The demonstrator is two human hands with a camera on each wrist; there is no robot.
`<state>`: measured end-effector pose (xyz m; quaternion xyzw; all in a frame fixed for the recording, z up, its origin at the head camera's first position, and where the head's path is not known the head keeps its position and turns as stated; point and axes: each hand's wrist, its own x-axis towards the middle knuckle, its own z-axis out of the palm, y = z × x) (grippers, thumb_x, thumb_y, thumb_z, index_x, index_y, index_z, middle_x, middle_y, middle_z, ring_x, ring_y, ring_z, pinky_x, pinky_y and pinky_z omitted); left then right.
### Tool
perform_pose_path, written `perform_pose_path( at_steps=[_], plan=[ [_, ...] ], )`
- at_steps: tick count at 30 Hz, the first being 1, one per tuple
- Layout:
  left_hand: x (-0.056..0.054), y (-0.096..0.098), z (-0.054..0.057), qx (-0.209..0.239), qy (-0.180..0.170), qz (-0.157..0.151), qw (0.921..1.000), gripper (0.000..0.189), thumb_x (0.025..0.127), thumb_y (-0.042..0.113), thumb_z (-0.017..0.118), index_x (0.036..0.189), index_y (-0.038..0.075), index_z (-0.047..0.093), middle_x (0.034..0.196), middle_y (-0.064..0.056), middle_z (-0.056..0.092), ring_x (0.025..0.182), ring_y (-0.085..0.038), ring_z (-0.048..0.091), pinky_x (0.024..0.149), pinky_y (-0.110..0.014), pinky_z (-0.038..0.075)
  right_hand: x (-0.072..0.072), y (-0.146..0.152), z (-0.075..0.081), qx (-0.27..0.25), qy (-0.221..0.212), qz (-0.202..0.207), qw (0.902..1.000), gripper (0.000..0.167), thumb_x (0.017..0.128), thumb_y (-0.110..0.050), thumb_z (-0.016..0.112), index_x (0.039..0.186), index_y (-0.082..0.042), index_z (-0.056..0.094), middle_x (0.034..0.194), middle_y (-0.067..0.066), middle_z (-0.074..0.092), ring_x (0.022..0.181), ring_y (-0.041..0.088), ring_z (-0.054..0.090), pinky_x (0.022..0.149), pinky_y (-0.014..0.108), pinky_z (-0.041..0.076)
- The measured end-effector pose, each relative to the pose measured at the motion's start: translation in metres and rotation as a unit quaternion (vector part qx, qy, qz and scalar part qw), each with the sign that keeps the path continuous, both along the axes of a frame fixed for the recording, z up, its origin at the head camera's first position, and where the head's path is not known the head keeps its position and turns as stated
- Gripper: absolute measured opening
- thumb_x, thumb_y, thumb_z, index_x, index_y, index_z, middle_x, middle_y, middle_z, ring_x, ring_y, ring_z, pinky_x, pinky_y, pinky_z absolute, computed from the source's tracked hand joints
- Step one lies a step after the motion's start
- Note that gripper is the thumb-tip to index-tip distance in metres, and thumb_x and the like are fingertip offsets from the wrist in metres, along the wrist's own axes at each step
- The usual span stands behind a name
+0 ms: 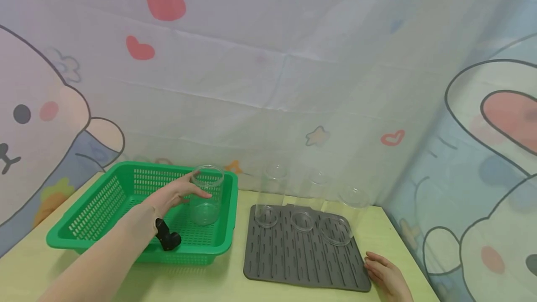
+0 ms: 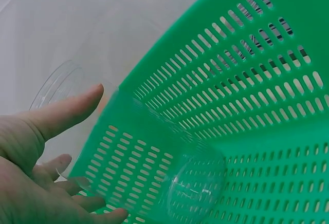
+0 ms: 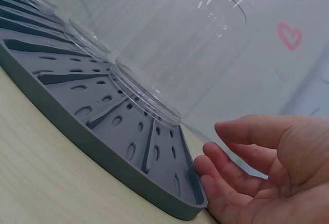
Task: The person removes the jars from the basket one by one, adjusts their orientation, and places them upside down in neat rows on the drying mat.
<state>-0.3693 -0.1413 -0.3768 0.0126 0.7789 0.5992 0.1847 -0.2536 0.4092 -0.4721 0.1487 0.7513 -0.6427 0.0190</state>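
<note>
My left hand (image 1: 178,190) is over the right part of the green basket (image 1: 232,209). It grips a clear cylindrical jar (image 1: 206,209) by its upper side, with the thumb in front and fingers on the far side. In the left wrist view, the round base of this jar (image 2: 198,188) shows low inside the basket; whether it touches the floor I cannot tell. My right hand (image 1: 388,276) rests at the near right corner of a grey ridged mat (image 1: 293,264). Its fingers (image 3: 211,165) are loosely bent against the mat's edge and hold nothing.
Three clear cylinders stand in a row along the mat's back half: a left one (image 1: 266,218), a middle one (image 1: 303,223) and a wider right one (image 1: 335,236). The pale yellow table (image 1: 228,274) meets a printed cloth backdrop (image 1: 268,83) behind.
</note>
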Motion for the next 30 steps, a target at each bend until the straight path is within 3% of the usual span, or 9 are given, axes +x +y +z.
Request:
perform_pose_path(
  at_steps=[4, 13, 22, 30],
  plan=[
    [0.0, 0.0, -0.001, -0.004, 0.0, 0.009, 1.0, 0.1, 0.088, 0.01, 0.072, 0.157, 0.007, -0.001, 0.159, -0.03, -0.01, 0.145, -0.051, 0.002, 0.114, -0.068, 0.016, 0.0, 0.0, 0.0, -0.002, 0.0, 0.001, 1.0, 0.056, 0.096, -0.017, 0.06, 0.139, 0.014, 0.042, 0.104, -0.007, 0.069, 0.085, -0.004, 0.061, 0.075, 0.015, 0.051],
    [0.004, -0.003, 0.0, 0.016, 0.0, 0.033, 0.9993, 0.1, 0.09, 0.013, 0.07, 0.157, 0.006, -0.004, 0.159, -0.029, -0.009, 0.146, -0.05, 0.001, 0.114, -0.068, 0.016, -0.001, -0.002, 0.001, -0.006, 0.001, -0.005, 1.0, 0.051, 0.096, -0.014, 0.06, 0.137, 0.013, 0.045, 0.101, -0.008, 0.069, 0.083, -0.004, 0.062, 0.074, 0.015, 0.051],
    [0.013, -0.01, 0.0, 0.022, 0.011, 0.059, 0.9979, 0.098, 0.089, 0.017, 0.072, 0.157, 0.006, 0.001, 0.159, -0.028, 0.002, 0.145, -0.05, 0.007, 0.115, -0.065, 0.02, -0.001, -0.002, 0.002, -0.004, 0.002, 0.0, 1.0, 0.049, 0.097, -0.014, 0.059, 0.136, 0.012, 0.047, 0.099, -0.011, 0.069, 0.084, -0.004, 0.062, 0.075, 0.015, 0.051],
    [0.026, -0.016, 0.008, 0.013, 0.032, 0.1, 0.9944, 0.103, 0.087, 0.024, 0.073, 0.157, 0.005, -0.001, 0.16, -0.028, 0.003, 0.144, -0.05, 0.012, 0.113, -0.063, 0.023, 0.001, -0.002, 0.01, -0.008, 0.007, -0.002, 0.9999, 0.042, 0.097, -0.013, 0.057, 0.134, 0.008, 0.052, 0.097, -0.014, 0.068, 0.084, -0.003, 0.063, 0.077, 0.017, 0.053]
  ],
)
